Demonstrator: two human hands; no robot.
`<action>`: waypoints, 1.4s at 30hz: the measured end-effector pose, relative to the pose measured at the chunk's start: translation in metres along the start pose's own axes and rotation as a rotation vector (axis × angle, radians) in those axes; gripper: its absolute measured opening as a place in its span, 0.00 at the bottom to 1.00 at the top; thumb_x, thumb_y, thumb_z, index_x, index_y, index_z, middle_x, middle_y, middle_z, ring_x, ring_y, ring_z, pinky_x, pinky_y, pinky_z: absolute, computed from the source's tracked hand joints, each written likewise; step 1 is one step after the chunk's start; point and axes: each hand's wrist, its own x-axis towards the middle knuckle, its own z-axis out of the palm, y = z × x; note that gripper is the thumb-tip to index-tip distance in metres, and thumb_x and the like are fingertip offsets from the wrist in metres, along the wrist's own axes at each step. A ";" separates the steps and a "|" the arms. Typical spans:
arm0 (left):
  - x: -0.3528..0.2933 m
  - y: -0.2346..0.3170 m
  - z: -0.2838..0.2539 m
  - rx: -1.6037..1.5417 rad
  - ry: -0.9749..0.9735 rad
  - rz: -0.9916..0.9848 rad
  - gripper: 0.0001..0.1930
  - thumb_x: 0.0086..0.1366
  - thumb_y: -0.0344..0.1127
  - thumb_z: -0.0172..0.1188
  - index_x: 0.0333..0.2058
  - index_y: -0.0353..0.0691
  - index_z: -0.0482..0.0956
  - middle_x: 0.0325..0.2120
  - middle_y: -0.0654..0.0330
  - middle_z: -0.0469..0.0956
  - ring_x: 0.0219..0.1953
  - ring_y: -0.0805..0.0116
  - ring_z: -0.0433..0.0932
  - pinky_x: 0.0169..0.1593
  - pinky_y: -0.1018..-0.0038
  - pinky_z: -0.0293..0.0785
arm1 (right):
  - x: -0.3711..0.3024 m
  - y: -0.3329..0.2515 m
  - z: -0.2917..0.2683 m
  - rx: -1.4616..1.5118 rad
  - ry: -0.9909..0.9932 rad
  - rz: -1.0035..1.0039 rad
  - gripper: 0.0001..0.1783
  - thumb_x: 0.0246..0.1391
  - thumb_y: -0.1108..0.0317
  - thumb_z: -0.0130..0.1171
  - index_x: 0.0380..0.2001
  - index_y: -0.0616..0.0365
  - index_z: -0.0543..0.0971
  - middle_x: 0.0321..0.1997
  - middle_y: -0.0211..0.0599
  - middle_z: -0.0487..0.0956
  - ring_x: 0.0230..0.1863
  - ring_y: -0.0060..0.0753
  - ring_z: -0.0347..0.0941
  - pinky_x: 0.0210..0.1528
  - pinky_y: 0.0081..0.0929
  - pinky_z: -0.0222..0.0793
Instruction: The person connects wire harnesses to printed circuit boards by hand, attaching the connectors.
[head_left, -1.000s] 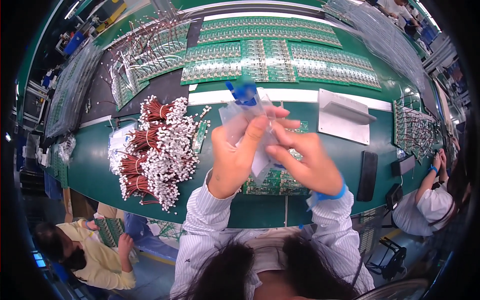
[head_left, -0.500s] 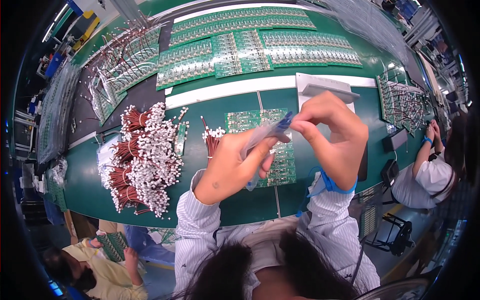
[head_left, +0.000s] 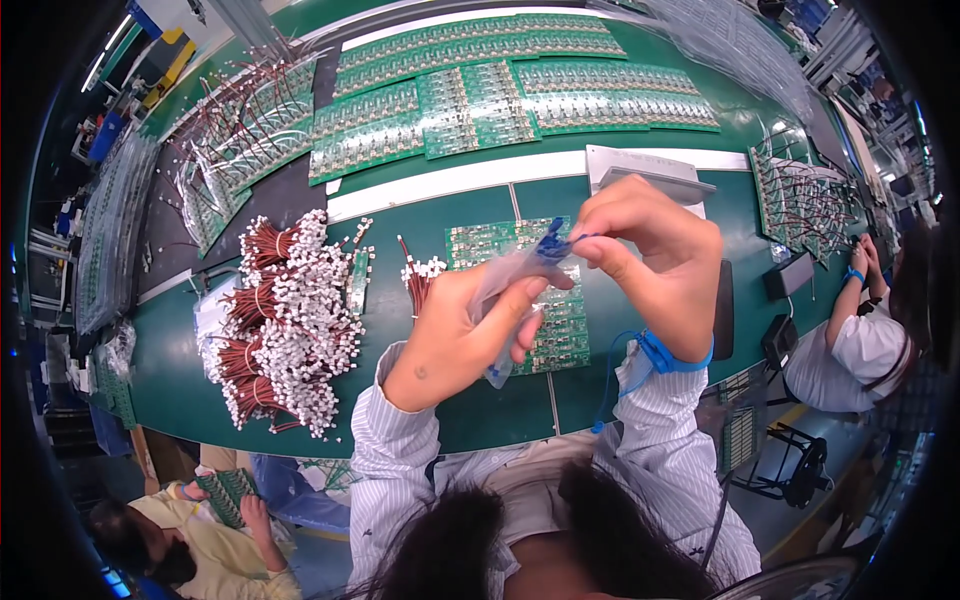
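Note:
My left hand [head_left: 445, 325] is closed round a small clear plastic bag [head_left: 503, 278]. Bunched at the bag's upper end, small dark blue pieces [head_left: 550, 243] show, too small to name. At that end, the thumb and forefinger of my right hand [head_left: 655, 262] pinch a small blue piece. A blue band with a cord [head_left: 655, 350] circles my right wrist. Beneath both hands lies a green circuit board panel [head_left: 565, 345], partly hidden by my left hand and the bag. Left of my left hand is a small bundle of brown wires with white connectors [head_left: 420, 275].
Tied bundles of brown wires with white connectors [head_left: 300, 310] are heaped at the left. Rows of circuit board panels [head_left: 480, 105] cover the back. A grey metal bracket [head_left: 650, 170] stands behind my right hand. Wired boards [head_left: 800, 205] lie at the right. Co-workers sit on both sides.
My right fingertips have drawn slightly apart from the bag's end, and a small blue piece now shows between them. My left hand and the bag have shifted slightly left.

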 end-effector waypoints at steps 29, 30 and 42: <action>-0.005 0.004 -0.016 -0.089 0.372 0.196 0.13 0.62 0.35 0.44 0.34 0.31 0.72 0.12 0.66 0.66 0.15 0.81 0.65 0.19 0.85 0.61 | 0.000 0.011 0.009 -0.142 0.058 -0.075 0.11 0.40 0.82 0.55 0.31 0.64 0.75 0.28 0.38 0.76 0.29 0.27 0.74 0.30 0.18 0.71; -0.005 0.004 -0.016 -0.064 0.386 0.203 0.12 0.61 0.35 0.44 0.34 0.31 0.72 0.12 0.66 0.66 0.15 0.81 0.65 0.19 0.85 0.61 | 0.001 0.013 0.010 -0.288 0.074 -0.170 0.09 0.39 0.81 0.56 0.29 0.63 0.76 0.27 0.37 0.76 0.27 0.27 0.74 0.28 0.18 0.70; -0.007 0.005 -0.037 0.403 0.774 0.362 0.08 0.60 0.30 0.45 0.33 0.36 0.73 0.12 0.65 0.67 0.14 0.82 0.66 0.17 0.84 0.61 | 0.006 0.012 -0.004 -0.356 0.277 -0.295 0.08 0.40 0.84 0.53 0.28 0.65 0.72 0.28 0.38 0.72 0.27 0.25 0.70 0.22 0.18 0.68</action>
